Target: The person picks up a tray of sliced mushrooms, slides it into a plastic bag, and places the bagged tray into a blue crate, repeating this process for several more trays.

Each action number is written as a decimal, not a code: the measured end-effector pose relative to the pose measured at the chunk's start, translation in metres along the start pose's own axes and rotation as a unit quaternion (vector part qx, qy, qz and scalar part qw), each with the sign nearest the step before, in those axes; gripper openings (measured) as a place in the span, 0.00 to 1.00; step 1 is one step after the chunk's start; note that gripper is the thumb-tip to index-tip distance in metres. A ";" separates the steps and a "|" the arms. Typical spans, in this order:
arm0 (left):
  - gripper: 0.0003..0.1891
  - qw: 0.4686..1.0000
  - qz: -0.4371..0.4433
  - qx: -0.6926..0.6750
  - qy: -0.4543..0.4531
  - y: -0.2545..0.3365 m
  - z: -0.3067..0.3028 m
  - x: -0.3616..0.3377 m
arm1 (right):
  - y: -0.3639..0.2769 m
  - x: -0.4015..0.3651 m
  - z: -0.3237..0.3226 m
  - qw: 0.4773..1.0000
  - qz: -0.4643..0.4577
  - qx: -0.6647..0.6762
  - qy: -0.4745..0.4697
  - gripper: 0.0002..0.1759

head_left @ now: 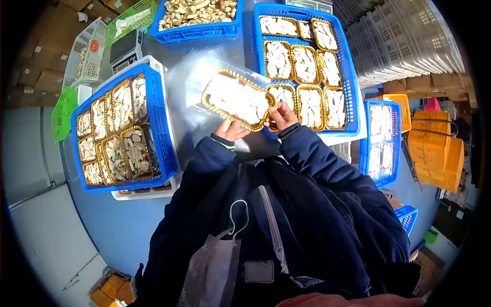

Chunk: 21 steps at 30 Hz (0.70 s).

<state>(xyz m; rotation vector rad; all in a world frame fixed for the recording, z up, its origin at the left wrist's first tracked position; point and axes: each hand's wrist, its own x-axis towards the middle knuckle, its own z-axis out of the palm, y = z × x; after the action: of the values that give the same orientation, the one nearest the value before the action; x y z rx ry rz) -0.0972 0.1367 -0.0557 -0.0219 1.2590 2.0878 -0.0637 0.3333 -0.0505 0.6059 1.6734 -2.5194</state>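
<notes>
A gold-rimmed tray of pale mushroom pieces (236, 98) is held tilted above the metal table, its contents washed out by glare. Around its far end lies a clear plastic bag (197, 77); how far the bag covers the tray is hard to tell. My left hand (232, 130) is closed on the tray's near edge, with part of the fingers hidden. At the right corner, my right hand (283, 117) pinches the rim. Just right of that hand stands a blue crate (354, 97) with several similar filled trays.
Another blue crate (162, 128) of filled trays stands at the left on a white crate. Behind are a blue bin (199, 34) of loose mushrooms and a scale (127, 51). White crates (404, 41) are stacked at the right, beyond which sits a smaller blue crate (395, 143).
</notes>
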 end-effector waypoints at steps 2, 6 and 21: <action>0.22 0.999 -0.050 -0.018 -0.013 -0.002 -0.012 0.010 | -0.003 -0.003 0.000 1.000 0.002 0.013 0.018 0.05; 0.19 0.991 -0.094 0.069 -0.058 0.001 -0.020 0.013 | 0.007 0.002 -0.008 0.999 -0.030 0.035 0.028 0.06; 0.17 0.965 -0.064 0.151 -0.203 -0.008 -0.034 -0.010 | -0.012 -0.006 -0.027 0.993 -0.109 0.032 0.031 0.04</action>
<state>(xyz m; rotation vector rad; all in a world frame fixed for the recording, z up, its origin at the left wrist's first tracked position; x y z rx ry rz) -0.0958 0.1070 -0.0761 0.4284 1.2651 1.6616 -0.0539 0.3612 -0.0469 0.5388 1.7759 -2.7397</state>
